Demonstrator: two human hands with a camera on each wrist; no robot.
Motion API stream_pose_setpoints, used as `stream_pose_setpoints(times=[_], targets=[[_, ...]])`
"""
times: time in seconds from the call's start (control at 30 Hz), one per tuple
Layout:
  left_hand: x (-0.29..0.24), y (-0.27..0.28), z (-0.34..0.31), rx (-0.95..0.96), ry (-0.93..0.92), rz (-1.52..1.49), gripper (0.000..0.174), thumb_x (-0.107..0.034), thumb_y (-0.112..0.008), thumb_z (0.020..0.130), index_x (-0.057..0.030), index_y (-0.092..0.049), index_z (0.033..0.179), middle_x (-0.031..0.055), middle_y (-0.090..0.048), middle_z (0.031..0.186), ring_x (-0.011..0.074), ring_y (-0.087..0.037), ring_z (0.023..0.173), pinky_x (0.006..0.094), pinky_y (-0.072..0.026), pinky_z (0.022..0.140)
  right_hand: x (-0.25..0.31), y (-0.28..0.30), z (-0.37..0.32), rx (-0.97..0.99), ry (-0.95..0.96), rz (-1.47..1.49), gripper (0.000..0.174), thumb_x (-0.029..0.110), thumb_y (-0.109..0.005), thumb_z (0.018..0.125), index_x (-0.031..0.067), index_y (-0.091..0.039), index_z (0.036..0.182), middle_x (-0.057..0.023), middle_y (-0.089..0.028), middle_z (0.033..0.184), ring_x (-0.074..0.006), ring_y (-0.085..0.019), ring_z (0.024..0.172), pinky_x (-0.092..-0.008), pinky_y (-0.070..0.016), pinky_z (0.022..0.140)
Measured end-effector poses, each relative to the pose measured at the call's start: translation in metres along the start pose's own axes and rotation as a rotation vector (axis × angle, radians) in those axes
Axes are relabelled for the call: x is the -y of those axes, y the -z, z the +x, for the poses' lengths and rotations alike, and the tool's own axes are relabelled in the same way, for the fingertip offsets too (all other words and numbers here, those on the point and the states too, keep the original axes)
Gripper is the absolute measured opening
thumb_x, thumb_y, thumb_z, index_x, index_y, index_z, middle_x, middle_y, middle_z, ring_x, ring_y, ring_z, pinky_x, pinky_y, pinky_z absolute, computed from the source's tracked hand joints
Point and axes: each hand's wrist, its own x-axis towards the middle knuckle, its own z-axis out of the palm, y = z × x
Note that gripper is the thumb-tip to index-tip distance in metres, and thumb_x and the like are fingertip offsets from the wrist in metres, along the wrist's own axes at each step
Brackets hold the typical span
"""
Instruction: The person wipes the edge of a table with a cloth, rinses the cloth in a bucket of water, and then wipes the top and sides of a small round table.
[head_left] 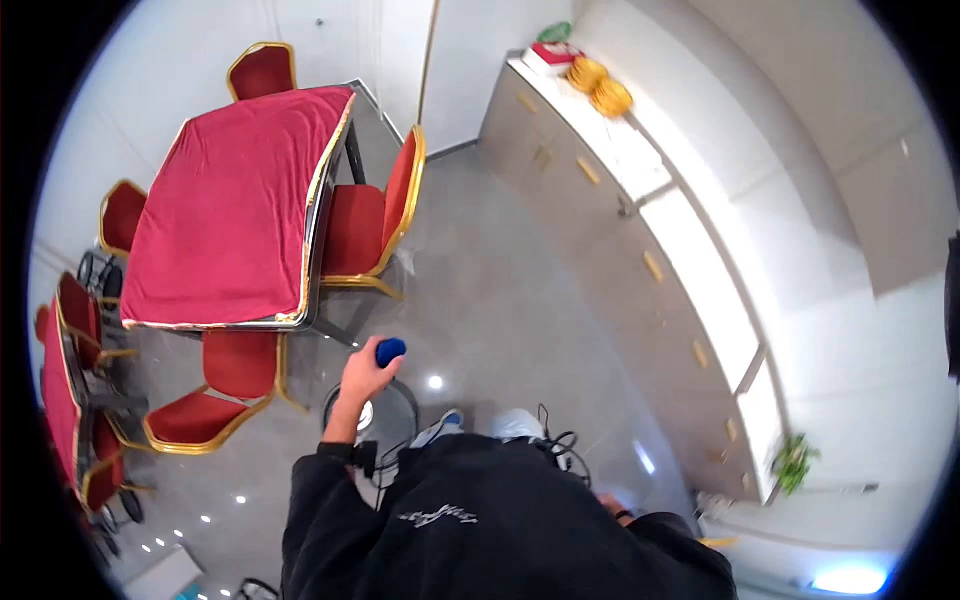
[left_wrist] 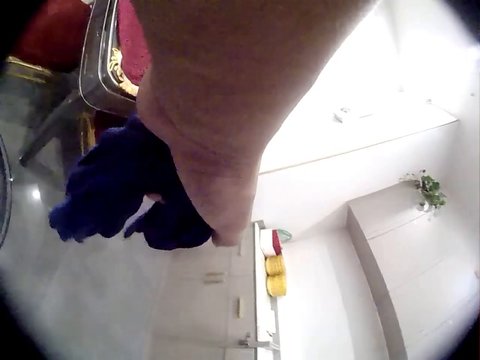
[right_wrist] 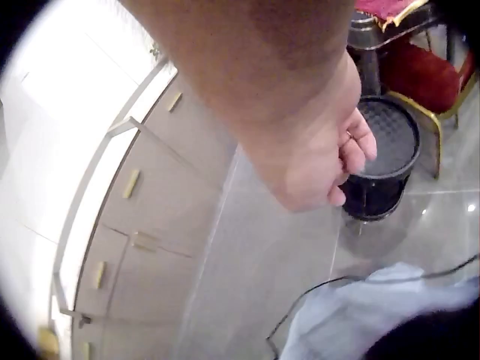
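In the head view my left hand (head_left: 365,379) is held out ahead of my body, gripping a bunched dark blue cloth (head_left: 391,352). The left wrist view shows the same cloth (left_wrist: 112,184) hanging in loose folds from the grip; the forearm hides most of the fingers. My right hand (right_wrist: 322,161) hangs low at my side with its fingers loosely curled and nothing in them. Only a small part of that hand (head_left: 612,503) shows beside the dark sleeve in the head view.
A table with a red cloth (head_left: 225,210) stands ahead left, ringed by red chairs (head_left: 355,230). Along the right runs a grey cabinet (head_left: 610,260) carrying yellow bundles (head_left: 611,98). A round black bin-like object (right_wrist: 386,142) stands on the floor near my feet, with cables (head_left: 570,455) close by.
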Motion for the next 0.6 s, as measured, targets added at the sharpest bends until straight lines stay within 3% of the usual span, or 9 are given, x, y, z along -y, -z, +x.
stream_pose_setpoints(times=[0.07, 0.17, 0.27, 0.33, 0.43, 0.47, 0.5, 0.53, 0.6], targets=[[0.021, -0.006, 0.010, -0.133, 0.086, 0.019, 0.048, -0.043, -0.071, 0.086, -0.0057, -0.065, 0.116, 0.0255, -0.071, 0.095, 0.0440, -0.068, 0.092, 0.0503, -0.0546, 0.082, -0.016, 0.052, 0.027, 0.090, -0.147, 0.264, 0.020, 0.026, -0.069, 0.082, 0.0064, -0.072, 0.086, -0.0114, -0.064, 0.069, -0.0259, -0.066, 0.069, -0.0413, -0.0541, 0.065], [0.064, -0.018, 0.015, -0.253, 0.249, 0.098, 0.046, -0.045, -0.068, 0.088, -0.0041, -0.068, 0.110, 0.0244, -0.067, 0.103, 0.0432, -0.067, 0.093, 0.0500, -0.0540, 0.083, -0.030, 0.146, 0.104, 0.189, -0.196, 0.368, 0.021, 0.027, -0.069, 0.080, 0.0068, -0.072, 0.085, -0.0123, -0.066, 0.072, -0.0275, -0.066, 0.069, -0.0423, -0.0538, 0.067], [0.072, -0.026, 0.004, -0.327, 0.493, 0.188, 0.047, -0.048, -0.065, 0.091, -0.0029, -0.073, 0.102, 0.0214, -0.059, 0.114, 0.0413, -0.067, 0.094, 0.0493, -0.0541, 0.084, -0.053, 0.248, 0.232, 0.309, -0.129, 0.347, 0.022, 0.028, -0.069, 0.077, 0.0072, -0.072, 0.084, -0.0131, -0.067, 0.074, -0.0291, -0.066, 0.070, -0.0433, -0.0536, 0.069], [0.061, -0.025, 0.000, -0.373, 0.609, 0.248, 0.048, -0.049, -0.063, 0.092, -0.0032, -0.075, 0.099, 0.0211, -0.061, 0.112, 0.0403, -0.067, 0.095, 0.0493, -0.0543, 0.084, -0.058, 0.320, 0.355, 0.369, 0.041, 0.197, 0.023, 0.029, -0.069, 0.076, 0.0074, -0.073, 0.083, -0.0137, -0.068, 0.076, -0.0302, -0.066, 0.071, -0.0439, -0.0534, 0.070], [0.053, -0.032, -0.001, -0.295, 0.844, 0.218, 0.054, -0.053, -0.055, 0.095, -0.0035, -0.077, 0.093, 0.0230, -0.070, 0.099, 0.0413, -0.068, 0.094, 0.0505, -0.0547, 0.084, 0.037, 0.452, 0.519, -0.130, 0.526, -0.806, 0.017, 0.024, -0.065, 0.078, 0.0078, -0.070, 0.074, -0.0174, -0.065, 0.067, -0.0345, -0.063, 0.060, -0.0479, -0.0500, 0.056], [0.047, -0.022, 0.009, -0.270, 0.926, 0.193, 0.056, -0.054, -0.053, 0.096, -0.0036, -0.077, 0.092, 0.0233, -0.071, 0.097, 0.0415, -0.069, 0.093, 0.0507, -0.0546, 0.084, 0.052, 0.487, 0.584, -0.493, 0.914, -0.692, 0.019, 0.018, -0.062, 0.083, 0.0065, -0.066, 0.068, -0.0158, -0.062, 0.060, -0.0304, -0.062, 0.054, -0.0451, -0.0495, 0.052], [0.034, -0.017, 0.014, -0.315, 0.932, 0.214, 0.057, -0.054, -0.051, 0.097, -0.0039, -0.077, 0.091, 0.0233, -0.072, 0.093, 0.0416, -0.069, 0.092, 0.0511, -0.0545, 0.085, 0.124, 0.525, 0.606, -0.195, 0.496, -0.041, 0.014, 0.014, -0.057, 0.089, 0.0064, -0.066, 0.080, -0.0110, -0.063, 0.066, -0.0247, -0.062, 0.056, -0.0401, -0.0501, 0.051], [0.029, -0.015, 0.021, -0.336, 0.991, 0.158, 0.055, -0.053, -0.053, 0.095, -0.0041, -0.077, 0.089, 0.0226, -0.072, 0.093, 0.0408, -0.069, 0.092, 0.0505, -0.0549, 0.084, 0.199, 0.565, 0.630, -0.207, 0.060, 0.675, 0.014, 0.010, -0.052, 0.095, 0.0063, -0.066, 0.092, -0.0062, -0.064, 0.071, -0.0190, -0.063, 0.058, -0.0351, -0.0508, 0.050], [0.027, -0.014, 0.034, -0.377, 0.919, 0.191, 0.046, -0.047, -0.059, 0.093, -0.0045, -0.076, 0.091, 0.0207, -0.072, 0.093, 0.0398, -0.070, 0.093, 0.0501, -0.0552, 0.083, 0.305, 0.631, 0.670, -0.186, 0.142, 0.511, 0.014, 0.019, -0.053, 0.100, 0.0098, -0.063, 0.101, -0.0052, -0.066, 0.077, -0.0164, -0.062, 0.059, -0.0316, -0.0510, 0.049]])
